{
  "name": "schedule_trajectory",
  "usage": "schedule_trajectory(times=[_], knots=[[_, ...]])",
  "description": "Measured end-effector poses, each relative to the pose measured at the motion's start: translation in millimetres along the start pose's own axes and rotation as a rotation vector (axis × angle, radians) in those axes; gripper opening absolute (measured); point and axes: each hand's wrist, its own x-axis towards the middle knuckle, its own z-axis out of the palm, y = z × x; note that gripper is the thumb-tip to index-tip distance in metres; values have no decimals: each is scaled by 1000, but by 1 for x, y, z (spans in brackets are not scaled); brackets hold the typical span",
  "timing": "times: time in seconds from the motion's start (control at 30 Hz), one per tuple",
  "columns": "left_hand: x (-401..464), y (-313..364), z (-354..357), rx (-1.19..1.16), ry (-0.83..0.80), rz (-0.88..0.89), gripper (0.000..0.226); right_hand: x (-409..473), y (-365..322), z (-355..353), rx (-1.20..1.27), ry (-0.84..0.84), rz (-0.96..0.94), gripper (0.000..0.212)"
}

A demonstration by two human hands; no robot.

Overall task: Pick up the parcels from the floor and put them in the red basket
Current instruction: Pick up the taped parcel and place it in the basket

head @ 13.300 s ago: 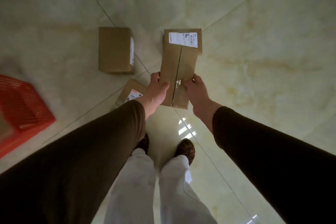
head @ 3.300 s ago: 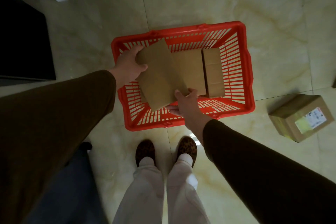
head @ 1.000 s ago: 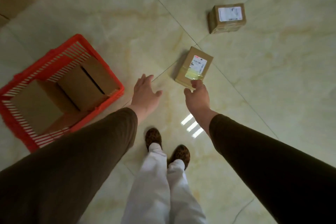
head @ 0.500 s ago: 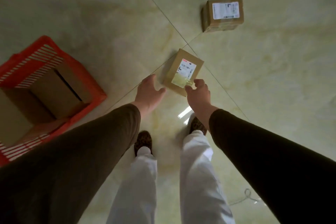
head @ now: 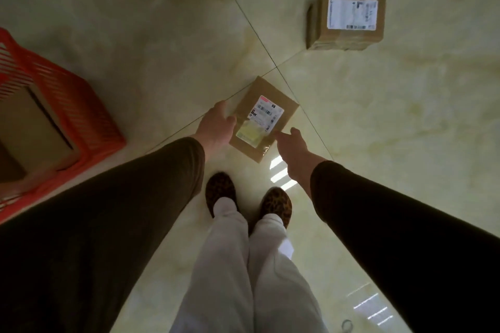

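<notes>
A small brown parcel point(head: 271, 102) with a white label lies flat on the floor tiles just ahead of my feet. My left hand point(head: 216, 127) is against its left edge, thumb lying on the top and fingers hidden down the side. My right hand point(head: 295, 151) is at the parcel's near right edge, fingers apart, thumb tip touching the cardboard. A second, boxier parcel point(head: 349, 21) with a large white label stands further off at the upper right. The red basket point(head: 89, 116) is at the left edge and holds brown parcels point(head: 32, 130).
The floor is glossy pale marble tile with dark grout lines crossing beside the small parcel. My feet in leopard-print slippers point(head: 220, 190) stand just behind it. A small ring-like object point(head: 347, 324) lies on the floor at the bottom right.
Both hands have moved in onto the small parcel; the left thumb now rests on its top. The view has come closer to the floor and the basket has slid further left.
</notes>
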Motion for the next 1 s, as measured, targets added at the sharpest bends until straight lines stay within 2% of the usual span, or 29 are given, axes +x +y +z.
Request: schedule_trajectory(times=[0.2,0.33,0.47,0.57,0.7,1.0], knots=[[45,-12,29,-58,-109,-5,37,41,9,17,95,-112,79,51],[56,-17,36,-129,-128,-42,28,52,6,19,128,-109,32,52],[36,-14,29,-272,-61,-69,23,37,-12,13,91,-82,-50,51],[8,-8,11,-373,-12,-55,33,10,-35,12,48,-34,-168,48],[-31,4,-27,-508,66,-50,43,-40,-71,17,0,-16,-309,41],[-119,9,-126,-748,339,11,42,-161,-124,67,-65,-52,-513,43]])
